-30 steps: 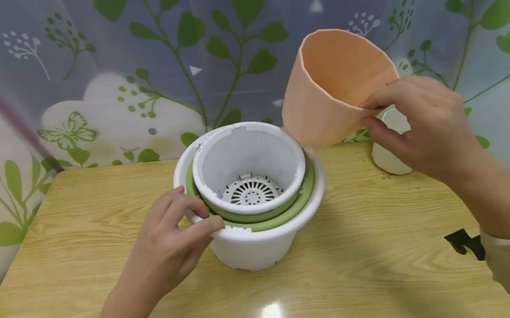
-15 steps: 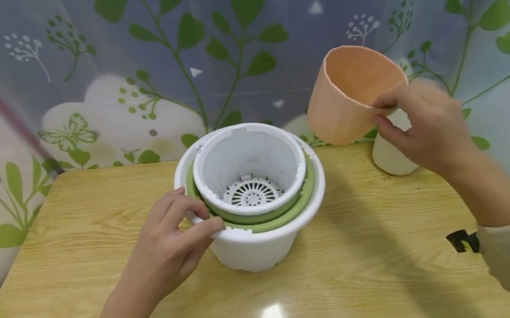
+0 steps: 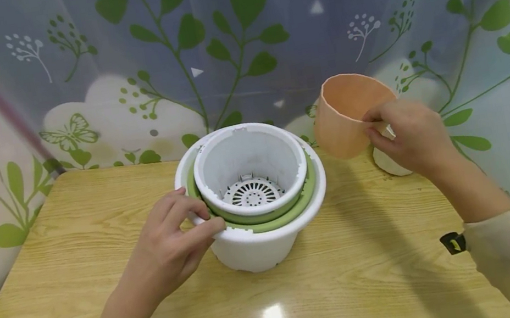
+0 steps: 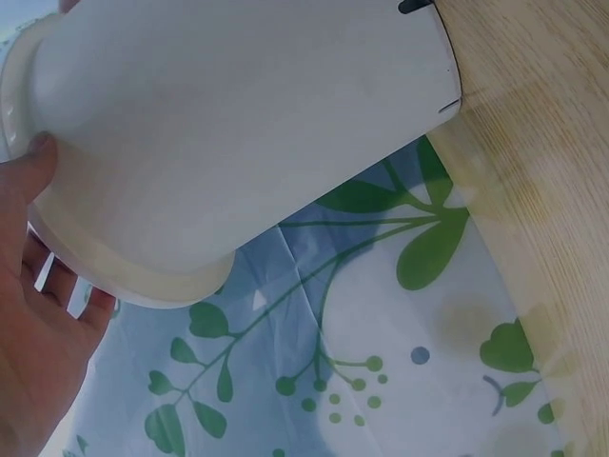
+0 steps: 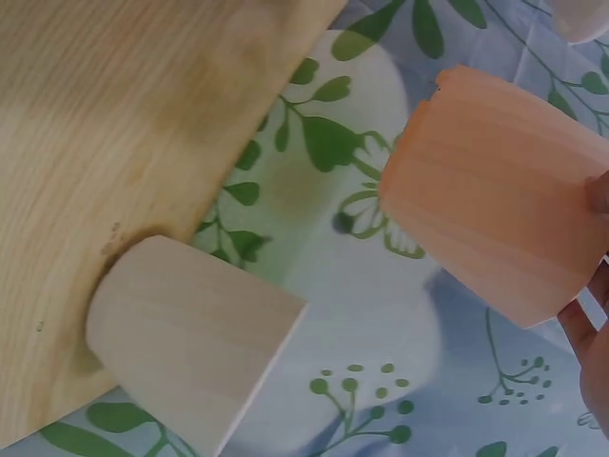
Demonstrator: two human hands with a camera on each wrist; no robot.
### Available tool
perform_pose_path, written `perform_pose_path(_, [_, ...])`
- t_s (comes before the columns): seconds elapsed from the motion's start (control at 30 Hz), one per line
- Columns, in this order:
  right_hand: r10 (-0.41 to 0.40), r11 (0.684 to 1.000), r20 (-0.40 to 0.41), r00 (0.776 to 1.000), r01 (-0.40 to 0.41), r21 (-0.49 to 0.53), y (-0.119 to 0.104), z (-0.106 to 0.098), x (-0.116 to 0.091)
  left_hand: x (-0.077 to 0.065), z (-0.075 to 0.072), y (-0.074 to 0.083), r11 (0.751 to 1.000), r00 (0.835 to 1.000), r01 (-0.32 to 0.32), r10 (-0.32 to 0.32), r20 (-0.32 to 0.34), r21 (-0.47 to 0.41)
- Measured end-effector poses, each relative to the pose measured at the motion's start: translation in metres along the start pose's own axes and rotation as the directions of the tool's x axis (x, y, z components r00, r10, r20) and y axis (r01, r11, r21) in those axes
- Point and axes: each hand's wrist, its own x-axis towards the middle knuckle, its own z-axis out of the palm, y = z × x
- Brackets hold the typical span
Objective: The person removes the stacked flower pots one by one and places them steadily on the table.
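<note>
Hands first, as I see them from the head camera. My left hand [image 3: 169, 247] grips the near-left rim of the big white pot [image 3: 258, 244], thumb on the outer lip and fingers curled over the edge. That pot stands in the middle of the wooden table [image 3: 106, 294] with 2 more nested inside: a green pot [image 3: 307, 192] and a smaller white pot [image 3: 246, 166] with a slotted bottom. My right hand [image 3: 412, 137] pinches the rim of a peach pot [image 3: 341, 123], thumb inside, fingers outside. It hangs tilted in the air at far right, just in front of a pale pot [image 5: 186, 338] standing near the table's far-right edge.
</note>
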Motion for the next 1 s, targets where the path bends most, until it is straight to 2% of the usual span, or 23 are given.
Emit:
perform_pose_path(0.13, [0.015,1.000,0.042,0.999,-0.014,-0.008,0.003,0.006,-0.005,0.000,0.000,0.000,1.000,1.000,0.001,-0.001,0.008,0.006])
perform_pose_path(0.4, [-0.027,1.000,0.038,0.999,0.026,0.015,0.011,0.020,-0.010,0.000,-0.001,0.000,1.000,1.000,0.004,-0.004,0.010,0.007])
perform_pose_path(0.63, [0.004,1.000,0.086,0.996,-0.005,0.004,0.011,0.030,-0.018,-0.001,-0.001,0.001,1.000,1.000,0.013,-0.013,0.015,-0.008])
perform_pose_path(1.0, [0.015,1.000,0.100,0.995,-0.016,0.006,0.018,0.042,-0.032,-0.001,-0.003,0.002,0.999,0.999,0.034,-0.034,0.027,-0.026])
